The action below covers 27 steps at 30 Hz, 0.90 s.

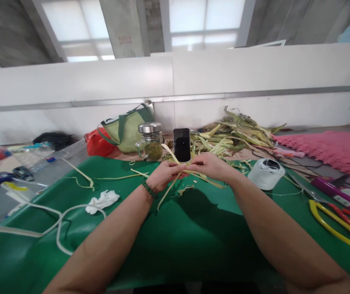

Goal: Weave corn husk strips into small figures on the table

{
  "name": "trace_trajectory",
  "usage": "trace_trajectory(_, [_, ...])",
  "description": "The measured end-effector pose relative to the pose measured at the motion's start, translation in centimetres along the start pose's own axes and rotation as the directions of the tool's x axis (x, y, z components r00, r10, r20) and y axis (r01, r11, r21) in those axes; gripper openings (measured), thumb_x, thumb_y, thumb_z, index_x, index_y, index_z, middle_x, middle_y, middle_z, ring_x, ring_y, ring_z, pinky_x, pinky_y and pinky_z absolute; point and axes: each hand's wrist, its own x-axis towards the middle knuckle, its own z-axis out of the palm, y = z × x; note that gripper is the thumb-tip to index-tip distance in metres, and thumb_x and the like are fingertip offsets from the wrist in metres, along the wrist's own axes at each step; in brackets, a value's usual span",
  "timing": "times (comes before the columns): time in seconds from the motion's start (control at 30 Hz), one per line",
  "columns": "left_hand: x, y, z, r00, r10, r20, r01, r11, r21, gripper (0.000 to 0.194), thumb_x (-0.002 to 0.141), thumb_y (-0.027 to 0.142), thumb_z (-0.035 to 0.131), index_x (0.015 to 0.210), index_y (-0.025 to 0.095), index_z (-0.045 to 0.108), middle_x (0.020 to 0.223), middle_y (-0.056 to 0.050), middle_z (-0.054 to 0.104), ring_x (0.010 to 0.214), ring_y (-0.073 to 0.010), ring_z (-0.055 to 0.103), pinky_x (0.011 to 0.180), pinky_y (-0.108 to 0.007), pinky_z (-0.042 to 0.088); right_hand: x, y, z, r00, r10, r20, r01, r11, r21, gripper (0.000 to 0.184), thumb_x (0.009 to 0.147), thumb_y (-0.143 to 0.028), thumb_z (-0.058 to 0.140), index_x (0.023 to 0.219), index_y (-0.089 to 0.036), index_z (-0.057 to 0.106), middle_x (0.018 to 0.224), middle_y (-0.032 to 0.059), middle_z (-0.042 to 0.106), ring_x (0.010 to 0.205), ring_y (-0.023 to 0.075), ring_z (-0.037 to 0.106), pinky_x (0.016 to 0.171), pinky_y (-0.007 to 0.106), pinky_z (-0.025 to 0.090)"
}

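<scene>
Pale yellow-green corn husk strips [169, 191] cross one another between my hands, their ends sticking out in several directions. My left hand [164, 175], with a green bead bracelet at the wrist, pinches them from the left. From the right, my right hand [208, 166] pinches the same strips, its fingertips close to those of the left. The exact crossing point is partly hidden by my fingers. Both hands are held above the green table cover [212, 245], and small husk scraps [185, 190] lie beneath them. A phone [181, 145] stands upright just behind my hands.
Behind lie a heap of corn husks [239, 130], a glass tea jar [150, 143] and a green bag [129, 130]. To the right are a thread spool [265, 174], yellow-and-red-handled scissors [331, 224] and a purple tool [340, 194]. White cord [59, 228] and crumpled tissue [103, 201] lie left.
</scene>
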Motion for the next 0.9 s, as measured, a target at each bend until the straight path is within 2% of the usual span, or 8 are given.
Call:
trace_trajectory(0.07, [-0.2, 0.3, -0.1, 1.000, -0.021, -0.011, 0.021, 1.000, -0.008, 0.017, 0.062, 0.020, 0.079, 0.065, 0.009, 0.067, 0.060, -0.003, 0.067, 0.059, -0.0091, 0.062, 0.064, -0.020, 0.048, -0.1, 0.3, -0.4, 0.996, -0.028, 0.090, 0.024, 0.999, 0.043, 0.034, 0.081, -0.042, 0.053, 0.064, -0.014, 0.061, 0.058, -0.0015, 0.051, 0.056, 0.0101, 0.043, 0.053, 0.023, 0.029])
trace_trajectory(0.13, [-0.2, 0.4, -0.2, 0.999, -0.031, -0.018, 0.031, 1.000, -0.005, 0.017, 0.063, 0.020, 0.079, 0.065, 0.009, 0.066, 0.060, -0.003, 0.067, 0.058, -0.0087, 0.061, 0.064, -0.020, 0.048, -0.2, 0.2, -0.6, 0.991, -0.054, 0.121, 0.044, 0.996, 0.080, 0.029, 0.080, -0.038, 0.054, 0.066, -0.014, 0.062, 0.060, -0.0018, 0.052, 0.057, 0.0098, 0.044, 0.053, 0.023, 0.029])
trace_trajectory(0.37, [0.0, 0.1, -0.4, 0.998, 0.000, 0.068, -0.009, 0.990, 0.142, 0.032, 0.058, 0.039, 0.080, 0.067, 0.010, 0.069, 0.067, -0.005, 0.069, 0.069, -0.0139, 0.064, 0.070, -0.024, 0.049, -0.1, 0.0, -0.6, 0.994, -0.095, 0.054, 0.098, 0.993, -0.068, 0.020, 0.084, -0.023, 0.048, 0.078, -0.017, 0.066, 0.072, 0.0016, 0.062, 0.065, 0.0125, 0.050, 0.059, 0.024, 0.032])
trace_trajectory(0.47, [-0.2, 0.1, -0.5, 0.995, 0.037, 0.098, -0.060, 0.966, 0.250, 0.032, 0.058, 0.040, 0.079, 0.066, 0.011, 0.070, 0.071, -0.006, 0.071, 0.074, -0.0165, 0.065, 0.072, -0.026, 0.049, 0.0, 0.2, -0.6, 0.993, -0.113, 0.032, 0.116, 0.983, -0.145, 0.021, 0.084, -0.021, 0.047, 0.080, -0.017, 0.067, 0.077, 0.0032, 0.065, 0.069, 0.0141, 0.053, 0.062, 0.025, 0.034])
trace_trajectory(0.6, [-0.6, 0.5, -0.8, 0.974, 0.082, 0.211, -0.179, 0.848, 0.499, 0.028, 0.066, 0.039, 0.073, 0.068, 0.011, 0.073, 0.067, -0.006, 0.071, 0.066, -0.0160, 0.062, 0.062, -0.024, 0.046, 0.0, 0.3, -0.9, 0.983, -0.165, 0.082, 0.177, 0.970, -0.169, 0.021, 0.085, -0.020, 0.048, 0.078, -0.016, 0.068, 0.078, 0.0046, 0.067, 0.073, 0.0156, 0.056, 0.067, 0.026, 0.037])
trace_trajectory(0.67, [-0.7, 0.6, -1.0, 0.963, 0.091, 0.253, -0.225, 0.790, 0.571, 0.028, 0.069, 0.038, 0.069, 0.069, 0.011, 0.074, 0.065, -0.007, 0.070, 0.062, -0.0150, 0.059, 0.057, -0.022, 0.043, 0.0, 0.2, -1.0, 0.979, -0.182, 0.096, 0.198, 0.962, -0.187, 0.021, 0.085, -0.020, 0.049, 0.077, -0.016, 0.068, 0.078, 0.0047, 0.068, 0.074, 0.0162, 0.057, 0.071, 0.027, 0.037])
trace_trajectory(0.77, [-0.6, 0.7, -1.2, 0.965, 0.098, 0.245, -0.233, 0.752, 0.616, 0.028, 0.070, 0.037, 0.067, 0.068, 0.010, 0.074, 0.063, -0.007, 0.069, 0.055, -0.0131, 0.056, 0.051, -0.021, 0.039, 0.1, 0.2, -0.9, 0.980, -0.184, 0.073, 0.195, 0.955, -0.224, 0.021, 0.086, -0.019, 0.049, 0.076, -0.016, 0.068, 0.080, 0.0049, 0.069, 0.075, 0.0168, 0.058, 0.076, 0.029, 0.036])
trace_trajectory(0.9, [-0.5, 0.3, -0.8, 0.965, 0.098, 0.244, -0.226, 0.783, 0.580, 0.019, 0.069, 0.029, 0.067, 0.068, 0.011, 0.073, 0.064, -0.005, 0.070, 0.056, -0.0124, 0.057, 0.052, -0.020, 0.041, 0.4, -0.3, 0.1, 0.986, -0.165, 0.007, 0.164, 0.977, -0.137, 0.021, 0.086, -0.025, 0.051, 0.078, -0.016, 0.067, 0.081, 0.0053, 0.068, 0.074, 0.0158, 0.055, 0.067, 0.026, 0.035])
